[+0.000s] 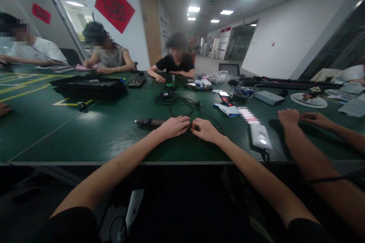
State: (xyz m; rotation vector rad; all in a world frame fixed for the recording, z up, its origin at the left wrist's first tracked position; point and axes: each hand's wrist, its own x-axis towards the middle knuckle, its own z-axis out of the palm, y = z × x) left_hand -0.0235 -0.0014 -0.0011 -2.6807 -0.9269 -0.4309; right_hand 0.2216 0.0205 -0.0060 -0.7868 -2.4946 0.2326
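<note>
A dark electric screwdriver point(146, 122) lies on the green table with its bit end pointing left. My left hand point(176, 126) is closed around its rear part, which the fingers mostly cover. Close beside it, my right hand point(205, 130) pinches the end of a black cable point(211, 115) at the back of the screwdriver. The fingertips of both hands almost meet there, so whether the plug is seated cannot be made out. Loops of the cable spread over the table beyond my hands.
Farther left stands a black tray-like housing point(89, 84). To the right lie a white device point(260, 136), a blue-white packet point(226, 109), a grey box point(269, 98) and a round white grille point(308, 100). A neighbour's hands point(289, 117) rest at right; other people sit across the table point(114, 129).
</note>
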